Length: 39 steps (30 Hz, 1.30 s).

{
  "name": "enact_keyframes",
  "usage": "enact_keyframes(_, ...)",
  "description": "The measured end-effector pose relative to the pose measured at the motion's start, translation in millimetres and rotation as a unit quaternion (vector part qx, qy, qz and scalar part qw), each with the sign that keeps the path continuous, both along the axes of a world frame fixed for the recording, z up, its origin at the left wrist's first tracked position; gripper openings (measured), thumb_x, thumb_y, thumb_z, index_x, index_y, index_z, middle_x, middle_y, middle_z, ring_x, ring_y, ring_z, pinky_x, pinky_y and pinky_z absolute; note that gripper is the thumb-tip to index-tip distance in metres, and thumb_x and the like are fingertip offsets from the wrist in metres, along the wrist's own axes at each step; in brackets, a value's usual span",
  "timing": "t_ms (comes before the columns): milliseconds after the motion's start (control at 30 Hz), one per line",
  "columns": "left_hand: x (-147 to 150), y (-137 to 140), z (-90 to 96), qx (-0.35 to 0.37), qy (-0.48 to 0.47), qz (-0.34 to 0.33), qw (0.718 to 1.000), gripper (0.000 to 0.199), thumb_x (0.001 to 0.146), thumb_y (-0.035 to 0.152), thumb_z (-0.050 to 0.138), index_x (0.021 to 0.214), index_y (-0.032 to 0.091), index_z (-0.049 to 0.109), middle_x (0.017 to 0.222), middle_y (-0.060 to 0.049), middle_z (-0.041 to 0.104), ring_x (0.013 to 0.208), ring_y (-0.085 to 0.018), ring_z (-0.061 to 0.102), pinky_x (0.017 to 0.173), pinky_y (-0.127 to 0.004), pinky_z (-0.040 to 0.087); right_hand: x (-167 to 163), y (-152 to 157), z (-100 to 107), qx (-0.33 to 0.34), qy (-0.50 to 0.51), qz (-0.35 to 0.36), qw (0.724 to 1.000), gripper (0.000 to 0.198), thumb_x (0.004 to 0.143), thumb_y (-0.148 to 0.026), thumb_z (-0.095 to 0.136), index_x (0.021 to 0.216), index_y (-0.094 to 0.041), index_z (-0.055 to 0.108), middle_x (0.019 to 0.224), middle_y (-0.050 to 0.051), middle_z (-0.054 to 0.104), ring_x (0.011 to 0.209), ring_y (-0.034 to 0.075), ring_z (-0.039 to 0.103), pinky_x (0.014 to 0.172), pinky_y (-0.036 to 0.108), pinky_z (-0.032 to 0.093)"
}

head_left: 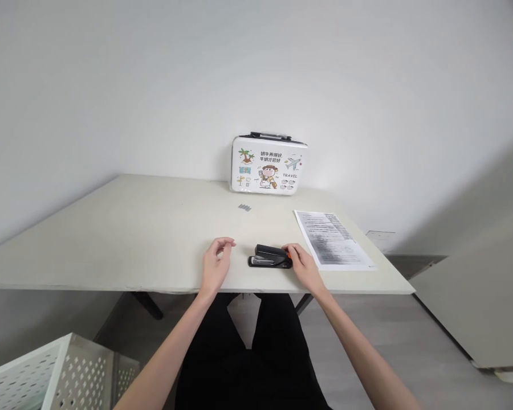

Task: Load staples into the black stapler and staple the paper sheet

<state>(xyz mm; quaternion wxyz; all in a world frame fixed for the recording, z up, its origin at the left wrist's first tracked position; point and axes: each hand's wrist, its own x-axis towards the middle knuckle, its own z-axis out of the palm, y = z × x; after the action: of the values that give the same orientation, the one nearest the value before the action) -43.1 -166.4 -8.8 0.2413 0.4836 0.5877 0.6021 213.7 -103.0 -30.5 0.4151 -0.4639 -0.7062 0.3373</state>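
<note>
A black stapler (pixel 273 255) lies on the table near the front edge, its nose pointing left. My right hand (pixel 304 266) grips its rear end, where a bit of orange shows by the fingers. To the left of the stapler and apart from it, my left hand (pixel 216 263) rests at the table with fingers curled in and thumb close to them. Whatever may be between those fingertips is too small to make out. Several short grey staple strips (pixel 244 208) lie farther back on the table.
A white printed case (pixel 267 165) with a black handle stands against the wall at the table's back. Right of the stapler lies a printed sheet of paper (pixel 334 240). White perforated baskets (pixel 83 373) are on the lower left, below the pale table (pixel 111 239).
</note>
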Motion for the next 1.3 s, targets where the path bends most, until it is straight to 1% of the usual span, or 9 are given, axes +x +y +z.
enact_keyframes(133,0,0,1.2,0.007,0.001,0.036,0.999,0.021,0.098,0.039,0.053,0.1,0.023,0.067,0.108,-0.007,0.074,0.11,-0.025,0.069,0.097,-0.037,0.054,-3,-2,2,0.003,-0.008,-0.009,1.0,0.043,0.105,-0.057,0.038,0.104,-0.026,0.067,0.111,0.008,0.075,0.106,0.028,0.068,0.095,0.04,0.049)
enact_keyframes(300,1,2,-1.2,-0.01,0.023,0.0,1.0,0.021,0.097,0.04,0.056,0.101,0.023,0.068,0.112,-0.007,0.075,0.11,-0.025,0.07,0.094,-0.037,0.054,-4,-6,5,0.005,-0.023,-0.001,1.0,0.047,0.106,-0.058,0.034,0.104,-0.026,0.067,0.105,0.008,0.075,0.102,0.028,0.069,0.092,0.04,0.05)
enact_keyframes(500,5,4,0.0,-0.037,0.06,-0.068,0.995,0.024,0.1,0.043,0.057,0.105,0.024,0.071,0.109,-0.006,0.078,0.106,-0.026,0.071,0.087,-0.035,0.053,-5,-6,1,0.039,-0.044,0.05,0.997,0.043,0.09,-0.057,0.069,0.116,-0.023,0.067,0.115,0.009,0.075,0.105,0.029,0.069,0.092,0.041,0.053)
enact_keyframes(600,4,6,0.1,-0.031,0.027,-0.066,0.997,0.026,0.104,0.042,0.052,0.105,0.023,0.07,0.114,-0.007,0.076,0.113,-0.025,0.069,0.096,-0.035,0.051,-3,-5,-1,0.057,-0.043,0.048,0.996,0.037,0.09,-0.053,0.073,0.111,-0.023,0.068,0.107,0.008,0.076,0.097,0.028,0.07,0.087,0.041,0.055)
enact_keyframes(800,9,9,1.1,-0.028,-0.066,-0.019,0.997,0.027,0.108,0.041,0.051,0.111,0.021,0.068,0.124,-0.01,0.072,0.115,-0.023,0.068,0.104,-0.033,0.048,-2,-18,-5,0.208,-0.01,0.042,0.977,0.017,0.095,-0.027,0.069,0.112,-0.026,0.068,0.109,0.007,0.074,0.101,0.028,0.066,0.086,0.044,0.055)
enact_keyframes(867,17,11,7.1,-0.04,-0.212,-0.025,0.976,0.026,0.11,0.037,0.05,0.11,0.019,0.068,0.124,-0.011,0.072,0.116,-0.021,0.068,0.104,-0.03,0.049,-3,-24,-4,0.279,0.0,0.034,0.96,0.028,0.094,-0.013,0.064,0.117,-0.028,0.066,0.115,0.007,0.074,0.108,0.028,0.064,0.09,0.047,0.056)
enact_keyframes(967,29,17,20.5,-0.115,-0.466,-0.061,0.875,0.032,0.113,0.034,0.042,0.106,0.015,0.066,0.119,-0.015,0.074,0.106,-0.021,0.072,0.095,-0.03,0.054,-6,-32,3,0.369,-0.017,0.043,0.928,0.049,0.089,0.003,0.055,0.125,-0.03,0.065,0.12,0.006,0.074,0.111,0.028,0.062,0.089,0.048,0.057)
enact_keyframes(1033,35,22,27.7,-0.169,-0.538,-0.079,0.822,0.037,0.113,0.032,0.036,0.104,0.012,0.065,0.111,-0.017,0.076,0.096,-0.022,0.075,0.086,-0.032,0.058,-6,-34,12,0.418,-0.039,0.054,0.906,0.055,0.089,0.007,0.053,0.127,-0.031,0.066,0.12,0.007,0.074,0.111,0.027,0.062,0.089,0.046,0.058)
enact_keyframes(1300,36,25,29.0,-0.209,-0.554,-0.106,0.799,0.031,0.108,0.026,0.04,0.108,0.011,0.067,0.105,-0.016,0.078,0.086,-0.024,0.076,0.074,-0.033,0.058,-3,-36,29,0.51,-0.139,0.077,0.846,0.037,0.095,0.0,0.064,0.12,-0.027,0.069,0.118,0.006,0.078,0.112,0.024,0.066,0.082,0.039,0.053)
